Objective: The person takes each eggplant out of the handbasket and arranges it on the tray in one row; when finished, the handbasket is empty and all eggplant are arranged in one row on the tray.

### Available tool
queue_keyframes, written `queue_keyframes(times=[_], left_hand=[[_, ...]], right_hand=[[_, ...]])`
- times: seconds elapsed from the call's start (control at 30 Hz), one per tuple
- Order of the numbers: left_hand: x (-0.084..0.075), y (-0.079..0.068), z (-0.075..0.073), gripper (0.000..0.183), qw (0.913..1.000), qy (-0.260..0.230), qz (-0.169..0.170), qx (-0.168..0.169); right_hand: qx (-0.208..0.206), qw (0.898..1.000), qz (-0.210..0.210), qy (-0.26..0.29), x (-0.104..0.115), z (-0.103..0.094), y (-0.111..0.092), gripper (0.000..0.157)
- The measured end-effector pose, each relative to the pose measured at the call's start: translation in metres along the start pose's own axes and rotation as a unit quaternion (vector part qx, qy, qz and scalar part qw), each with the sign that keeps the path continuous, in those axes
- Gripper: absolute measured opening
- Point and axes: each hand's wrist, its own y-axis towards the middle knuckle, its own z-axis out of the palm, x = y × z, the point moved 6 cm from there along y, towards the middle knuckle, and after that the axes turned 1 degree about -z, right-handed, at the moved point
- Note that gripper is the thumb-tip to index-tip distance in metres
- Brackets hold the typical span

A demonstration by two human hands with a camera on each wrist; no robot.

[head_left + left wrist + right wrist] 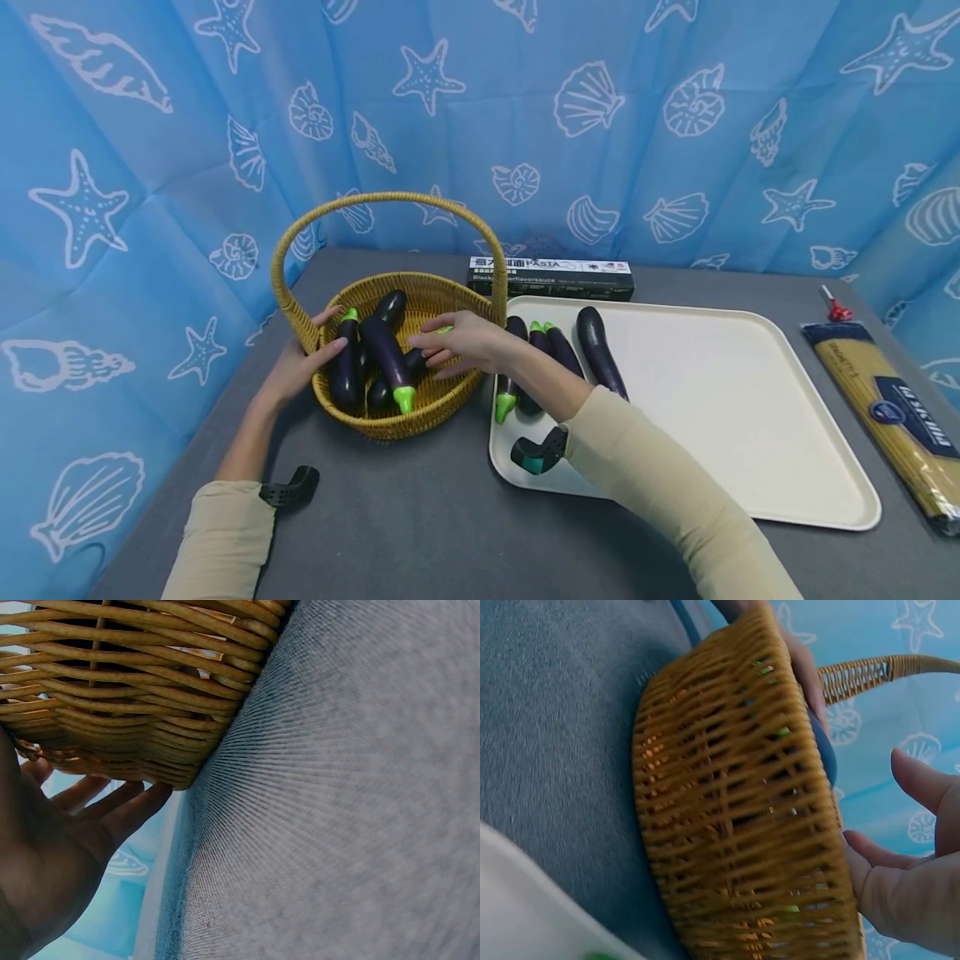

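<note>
Head view: several eggplants [384, 350] lie in the wicker basket [401, 427]; your left hand [296, 365] grips its nine-o'clock rim, and your right hand [472, 340] hangs over three o'clock. Glossy skins suggest firm, slippery fruit, best held mid-body. Left wrist: your fingers spread along the basket's outer wall. Right wrist: your fingers stand apart, gripping nothing visible.

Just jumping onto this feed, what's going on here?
A person's left hand holds the left side of a wicker basket, while their right hand, fingers spread, hovers over its right side. Several dark eggplants lie in the basket; more eggplants lie at the left end of the pale tray beside it. The right hand appears to hold nothing.
</note>
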Motion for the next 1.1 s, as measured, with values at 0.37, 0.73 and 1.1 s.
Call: queue_keyframes(times=[0.37, 0.73, 1.1], left_hand=[[0.030, 0.013, -0.006, 0.066, 1.0000, -0.003, -0.001, -0.003], [0.030, 0.011, -0.005, 0.065, 0.9998, 0.010, 0.013, -0.010], [0.032, 0.012, -0.005, 0.065, 0.9998, 0.012, 0.013, -0.010]], right_hand=[[-0.040, 0.998, 0.003, 0.050, 0.008, -0.003, 0.026, 0.047], [-0.069, 0.990, 0.027, 0.117, 0.011, -0.004, 0.061, 0.054], [-0.075, 0.971, 0.041, 0.222, 0.003, 0.002, 0.085, 0.060]])
